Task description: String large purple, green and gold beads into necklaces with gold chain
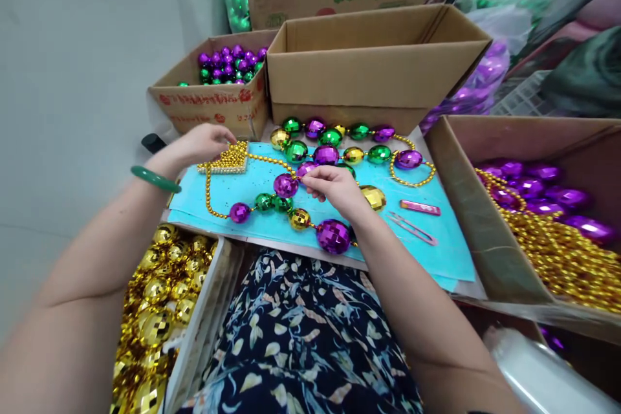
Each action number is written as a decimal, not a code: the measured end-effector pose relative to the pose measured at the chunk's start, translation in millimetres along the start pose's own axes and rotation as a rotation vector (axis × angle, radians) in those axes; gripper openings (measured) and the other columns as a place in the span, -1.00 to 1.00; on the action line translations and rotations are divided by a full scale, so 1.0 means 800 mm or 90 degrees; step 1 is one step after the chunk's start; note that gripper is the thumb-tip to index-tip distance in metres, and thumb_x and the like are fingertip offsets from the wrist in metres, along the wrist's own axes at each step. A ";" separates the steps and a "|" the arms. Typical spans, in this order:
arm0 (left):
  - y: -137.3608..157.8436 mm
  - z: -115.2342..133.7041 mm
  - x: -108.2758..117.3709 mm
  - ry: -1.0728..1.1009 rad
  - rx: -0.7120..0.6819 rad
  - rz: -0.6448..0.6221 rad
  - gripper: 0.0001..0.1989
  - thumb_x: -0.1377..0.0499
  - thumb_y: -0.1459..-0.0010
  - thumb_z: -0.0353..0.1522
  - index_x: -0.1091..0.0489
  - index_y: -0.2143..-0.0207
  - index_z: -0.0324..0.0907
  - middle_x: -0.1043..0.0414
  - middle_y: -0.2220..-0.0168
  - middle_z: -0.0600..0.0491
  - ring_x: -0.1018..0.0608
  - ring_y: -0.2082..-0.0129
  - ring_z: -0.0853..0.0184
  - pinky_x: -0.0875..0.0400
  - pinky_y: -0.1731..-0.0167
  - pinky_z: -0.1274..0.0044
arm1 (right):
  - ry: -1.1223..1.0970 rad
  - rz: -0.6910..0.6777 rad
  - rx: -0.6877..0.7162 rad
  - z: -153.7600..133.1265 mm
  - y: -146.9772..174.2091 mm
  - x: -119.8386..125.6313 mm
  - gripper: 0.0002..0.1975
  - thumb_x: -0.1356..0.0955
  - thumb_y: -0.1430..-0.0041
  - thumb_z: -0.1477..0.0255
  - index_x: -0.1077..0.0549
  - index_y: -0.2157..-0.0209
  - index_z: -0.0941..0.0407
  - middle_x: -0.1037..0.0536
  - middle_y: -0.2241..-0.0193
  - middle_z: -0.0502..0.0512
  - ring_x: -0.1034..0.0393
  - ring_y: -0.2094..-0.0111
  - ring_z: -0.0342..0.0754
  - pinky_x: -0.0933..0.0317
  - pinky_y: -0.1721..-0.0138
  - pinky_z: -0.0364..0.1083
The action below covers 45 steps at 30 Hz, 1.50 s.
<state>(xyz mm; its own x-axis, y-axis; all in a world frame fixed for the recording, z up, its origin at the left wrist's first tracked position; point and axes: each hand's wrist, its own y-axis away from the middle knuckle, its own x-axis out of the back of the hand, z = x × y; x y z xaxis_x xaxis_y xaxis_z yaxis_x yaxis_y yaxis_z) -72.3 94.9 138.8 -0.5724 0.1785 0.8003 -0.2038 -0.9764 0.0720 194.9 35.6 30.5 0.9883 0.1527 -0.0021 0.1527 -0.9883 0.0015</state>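
My left hand [212, 143] is at the far left of the blue work surface, its fingers closed on a gold bead string [266, 158] beside a small block of gold beads [228, 160]. A green bangle [155, 179] circles that wrist. My right hand [334, 189] is pinched closed at a purple faceted ball [286, 185] of the bead necklace; its fingertips hide the exact grip. The necklace curves toward me through green balls [264, 202], a gold ball [299, 218] and a large purple ball [334, 236]. A second necklace [326, 155] lies behind.
Pink snips [412, 228] and a pink-red cutter [420, 207] lie on the blue sheet [451, 246]. Boxes surround it: purple and green balls [228, 65] back left, a tall carton [378, 74] behind, gold strings [563, 252] right. Gold balls [158, 291] fill a bin at left.
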 end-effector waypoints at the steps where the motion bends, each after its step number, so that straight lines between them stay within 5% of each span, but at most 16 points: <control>1: -0.003 -0.009 -0.016 -0.034 -0.007 0.012 -0.86 -0.25 0.08 -0.47 -0.51 0.37 -0.19 -0.46 0.48 0.01 -0.48 0.36 0.28 -0.30 0.30 0.51 | 0.018 -0.005 0.013 -0.002 -0.003 -0.001 -0.81 -0.43 0.12 0.31 -0.45 0.57 0.14 -0.40 0.70 -0.06 -0.19 0.66 -0.22 -0.04 0.63 -0.18; 5: -0.003 0.000 -0.088 -0.023 -0.212 -0.025 -0.75 -0.21 -0.05 -0.34 -0.49 0.17 -0.16 -0.47 0.07 -0.04 -0.42 0.00 0.23 -0.22 -0.02 0.45 | 0.104 -0.029 0.078 -0.007 -0.017 -0.006 -0.86 -0.41 0.10 0.36 -0.46 0.60 0.14 -0.38 0.71 -0.06 -0.20 0.62 -0.20 -0.07 0.56 -0.16; 8: 0.000 0.023 -0.127 0.038 -0.333 -0.129 -0.80 -0.15 -0.12 -0.31 -0.51 0.25 -0.18 -0.51 0.16 -0.01 -0.47 0.13 0.30 -0.28 0.05 0.48 | 0.172 -0.038 0.108 -0.008 -0.023 -0.005 -0.88 -0.38 0.08 0.41 -0.49 0.59 0.16 -0.40 0.68 -0.05 -0.22 0.59 -0.19 -0.08 0.52 -0.16; 15: -0.012 0.041 -0.151 0.140 -0.288 -0.199 -0.74 -0.17 -0.07 -0.23 -0.48 0.45 -0.25 -0.46 0.43 0.02 -0.45 0.40 0.39 -0.32 0.33 0.53 | 0.243 0.038 0.122 -0.011 -0.010 0.023 -0.89 -0.38 0.04 0.44 -0.52 0.52 0.19 -0.45 0.59 -0.01 -0.27 0.52 -0.16 -0.13 0.44 -0.13; 20: -0.012 0.050 -0.154 0.139 -0.237 -0.243 -0.71 -0.19 -0.03 -0.19 -0.45 0.51 -0.26 -0.38 0.51 0.06 -0.37 0.51 0.44 -0.24 0.48 0.58 | 0.310 0.196 0.148 -0.001 0.027 0.102 -0.87 -0.36 -0.03 0.42 -0.53 0.40 0.17 -0.50 0.50 0.02 -0.32 0.46 -0.14 -0.19 0.38 -0.12; 24: -0.006 0.051 -0.149 0.060 -0.227 -0.212 -0.71 -0.16 -0.04 -0.17 -0.46 0.50 -0.23 -0.38 0.55 0.09 -0.36 0.51 0.43 -0.20 0.48 0.60 | 0.522 0.374 -0.042 0.033 0.072 0.200 -0.85 -0.33 -0.04 0.47 -0.53 0.36 0.18 -0.55 0.42 0.08 -0.38 0.38 -0.07 -0.22 0.32 -0.10; 28: -0.001 0.055 -0.143 -0.048 -0.258 -0.198 -0.73 -0.11 -0.11 -0.22 -0.49 0.42 -0.20 -0.45 0.50 0.10 -0.39 0.46 0.43 -0.21 0.40 0.61 | 0.675 0.316 -0.237 0.075 0.108 0.242 -0.87 -0.34 -0.04 0.50 -0.55 0.38 0.15 -0.58 0.38 0.13 -0.42 0.32 -0.02 -0.21 0.27 -0.11; 34: 0.004 0.070 -0.143 -0.047 -0.225 -0.178 -0.71 -0.10 -0.10 -0.19 -0.48 0.42 -0.22 -0.45 0.49 0.08 -0.39 0.46 0.43 -0.22 0.42 0.60 | 0.660 0.284 -0.208 0.117 0.117 0.224 -0.83 -0.49 0.17 0.45 -0.47 0.46 0.15 -0.55 0.40 0.13 -0.40 0.30 0.00 -0.22 0.26 -0.10; 37: 0.010 0.077 -0.143 0.044 -0.144 -0.172 -0.70 -0.12 -0.08 -0.17 -0.45 0.45 -0.23 -0.33 0.61 0.13 -0.31 0.59 0.48 -0.16 0.55 0.62 | 0.634 0.331 -0.155 0.107 0.123 0.215 -0.87 -0.40 0.01 0.44 -0.36 0.51 0.13 -0.51 0.41 0.17 -0.39 0.30 0.02 -0.24 0.25 -0.06; 39: 0.012 0.081 -0.145 0.132 -0.102 -0.176 -0.71 -0.15 -0.04 -0.16 -0.42 0.48 -0.22 -0.27 0.67 0.15 -0.28 0.65 0.49 -0.14 0.62 0.63 | 0.565 0.389 -0.076 0.091 0.126 0.199 -0.89 -0.28 -0.15 0.39 -0.29 0.43 0.11 -0.49 0.36 0.17 -0.39 0.29 -0.01 -0.26 0.27 -0.05; 41: 0.012 0.083 -0.149 0.209 -0.068 -0.176 -0.73 -0.18 -0.02 -0.18 -0.40 0.50 -0.22 -0.27 0.67 0.15 -0.29 0.67 0.49 -0.13 0.66 0.64 | 0.300 0.447 0.076 0.073 0.127 0.170 -0.84 -0.28 -0.18 0.30 -0.22 0.36 0.07 -0.48 0.41 0.08 -0.39 0.42 -0.07 -0.24 0.45 -0.12; 45: 0.008 0.085 -0.154 0.301 -0.043 -0.191 -0.81 -0.19 -0.02 -0.27 -0.38 0.50 -0.23 -0.26 0.66 0.16 -0.29 0.69 0.53 -0.10 0.70 0.67 | 0.028 0.204 0.122 0.040 0.120 0.089 -0.84 -0.32 -0.15 0.34 -0.20 0.33 0.04 -0.47 0.45 0.00 -0.35 0.54 -0.15 -0.20 0.53 -0.16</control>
<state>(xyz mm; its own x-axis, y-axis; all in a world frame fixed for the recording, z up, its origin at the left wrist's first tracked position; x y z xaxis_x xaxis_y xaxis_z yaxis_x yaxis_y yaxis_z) 50.5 58.5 81.2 -0.7720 0.4976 0.3955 -0.4539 -0.8672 0.2050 280.2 -48.2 -1.8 0.9856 -0.1687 0.0108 -0.1635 -0.9676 -0.1922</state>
